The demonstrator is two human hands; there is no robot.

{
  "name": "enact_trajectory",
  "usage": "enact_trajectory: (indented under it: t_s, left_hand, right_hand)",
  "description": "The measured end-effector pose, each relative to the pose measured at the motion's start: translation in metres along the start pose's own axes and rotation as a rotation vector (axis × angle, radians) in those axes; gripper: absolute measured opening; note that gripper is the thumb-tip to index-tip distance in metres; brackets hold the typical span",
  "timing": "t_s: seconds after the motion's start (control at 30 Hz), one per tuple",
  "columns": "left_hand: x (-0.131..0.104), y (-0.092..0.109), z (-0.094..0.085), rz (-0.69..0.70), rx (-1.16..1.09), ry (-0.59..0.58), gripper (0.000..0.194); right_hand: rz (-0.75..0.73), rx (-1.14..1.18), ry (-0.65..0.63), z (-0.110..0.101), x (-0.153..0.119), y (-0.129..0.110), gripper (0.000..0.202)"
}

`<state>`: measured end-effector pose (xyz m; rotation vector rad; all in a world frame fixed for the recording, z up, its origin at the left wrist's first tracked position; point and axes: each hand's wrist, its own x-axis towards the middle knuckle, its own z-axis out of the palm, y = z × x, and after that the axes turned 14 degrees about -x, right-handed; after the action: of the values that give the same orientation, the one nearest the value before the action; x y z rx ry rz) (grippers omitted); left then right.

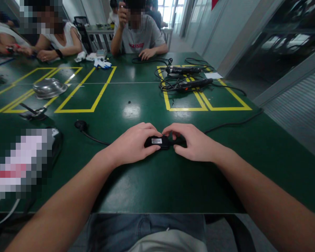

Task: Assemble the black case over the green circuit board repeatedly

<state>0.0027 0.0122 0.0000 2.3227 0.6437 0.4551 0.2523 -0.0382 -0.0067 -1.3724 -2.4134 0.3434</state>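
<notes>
A small black power adapter (164,143) with a white printed label lies on the green table in front of me. My left hand (138,143) is closed round its left end, thumb on the near side and fingers over the far side. My right hand (196,141) curves round the black cable (180,141) at the adapter's right end, fingertips close to the adapter. The fingers partly hide that joint. From the left end a cord runs to a black plug (81,125); on the right a black cable (233,123) trails away over the table.
Two black corded hand tools (185,70) (195,84) lie within yellow tape at the back right. A metal bowl (49,87) and a dark clamp-like item (34,112) are left. Near left stands a blurred box-shaped thing (21,161). Other people sit across the table (131,196).
</notes>
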Motion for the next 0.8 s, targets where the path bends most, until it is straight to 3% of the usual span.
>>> enact_trajectory:
  t_s: [0.17,0.8]
  left_hand:
    - [0.0013,0.0001,0.0001,-0.031,-0.006,-0.011,0.025]
    - [0.0061,0.0064,-0.0007,-0.076,0.206,-0.082,0.026]
  right_hand:
    - [0.041,-0.022,-0.016,0.0046,0.0014,0.0015,0.026]
    - [0.017,-0.036,-0.04,0.0046,0.004,0.0048,0.022]
